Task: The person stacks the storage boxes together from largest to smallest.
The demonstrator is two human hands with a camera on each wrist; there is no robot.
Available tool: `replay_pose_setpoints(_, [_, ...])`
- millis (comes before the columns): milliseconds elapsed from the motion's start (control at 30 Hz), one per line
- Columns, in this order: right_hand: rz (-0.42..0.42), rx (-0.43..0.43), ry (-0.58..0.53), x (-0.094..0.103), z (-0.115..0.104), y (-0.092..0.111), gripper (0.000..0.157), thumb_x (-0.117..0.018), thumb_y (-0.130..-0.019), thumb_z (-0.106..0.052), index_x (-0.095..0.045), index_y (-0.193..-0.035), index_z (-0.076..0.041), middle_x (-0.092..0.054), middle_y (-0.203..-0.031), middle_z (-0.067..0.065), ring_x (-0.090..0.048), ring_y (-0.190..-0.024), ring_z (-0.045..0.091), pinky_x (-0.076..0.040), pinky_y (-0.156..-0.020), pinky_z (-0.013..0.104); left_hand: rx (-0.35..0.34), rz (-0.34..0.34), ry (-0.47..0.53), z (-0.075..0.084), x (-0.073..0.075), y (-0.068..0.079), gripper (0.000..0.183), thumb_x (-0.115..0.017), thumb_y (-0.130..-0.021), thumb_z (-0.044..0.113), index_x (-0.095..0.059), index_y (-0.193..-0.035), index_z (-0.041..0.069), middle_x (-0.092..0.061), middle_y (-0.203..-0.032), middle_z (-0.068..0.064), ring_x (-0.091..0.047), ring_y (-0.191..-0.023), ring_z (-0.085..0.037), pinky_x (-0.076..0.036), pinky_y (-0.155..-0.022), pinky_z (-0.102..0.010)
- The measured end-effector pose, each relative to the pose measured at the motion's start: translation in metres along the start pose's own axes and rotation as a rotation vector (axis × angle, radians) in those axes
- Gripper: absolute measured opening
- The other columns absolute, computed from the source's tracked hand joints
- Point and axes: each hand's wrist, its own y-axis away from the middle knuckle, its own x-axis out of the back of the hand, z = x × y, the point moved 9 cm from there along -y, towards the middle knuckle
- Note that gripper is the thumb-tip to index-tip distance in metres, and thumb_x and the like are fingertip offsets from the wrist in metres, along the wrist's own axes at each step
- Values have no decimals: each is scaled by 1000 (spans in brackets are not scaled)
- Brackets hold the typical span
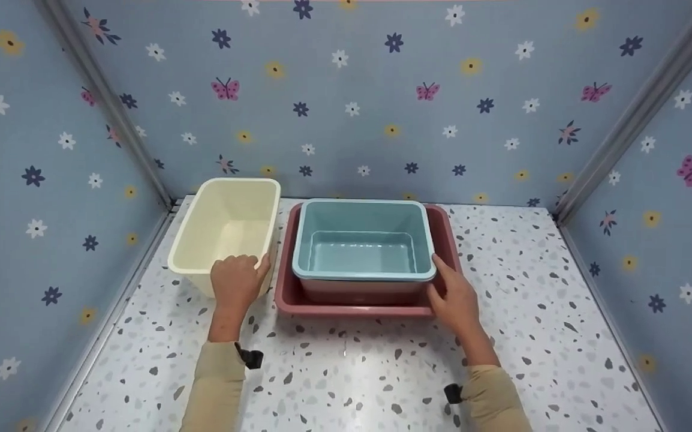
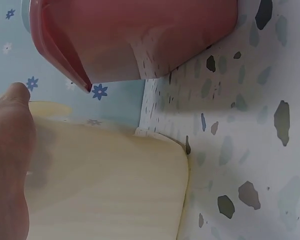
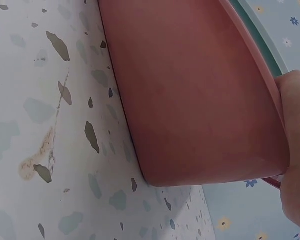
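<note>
A cream plastic bin stands on the left of the table. My left hand grips its near rim, fingers curled over the edge and thumb at the corner; the left wrist view shows the bin's outer wall beside the hand. To its right, a light blue bin sits inside a larger red bin, its rim above the red one's. My right hand holds the blue bin's near right corner, thumb in front and fingers along the side. The fingertips are hidden in the right wrist view.
A white speckled tabletop lies under the bins. Blue flowered panels enclose the back and both sides, with grey metal posts at the corners. The cream bin and the red bin stand close together near the back panel.
</note>
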Motion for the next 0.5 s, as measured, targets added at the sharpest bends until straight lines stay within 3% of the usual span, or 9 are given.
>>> replay_pose_setpoints(300, [15,-3,-12,0,-1,0,64,-64,-90,-20,-41,-149,-26,-58,-133,7,-56,-115,27,-43,-96,47,5,2,-1,5,9,11,50,-61,-90,40,-55,-53,7,-52,-51,-12,-50,-48,-38,-37,-48,-49])
replay_pose_setpoints(500, [30,-3,-7,1,-1,0,63,-64,-89,-19,-43,-148,-26,-60,-130,6,-57,-113,26,-44,-94,46,-21,49,-12,12,19,22,50,-62,-89,38,-51,-51,7,-50,-49,-11,-48,-46,-36,-36,-45,-47])
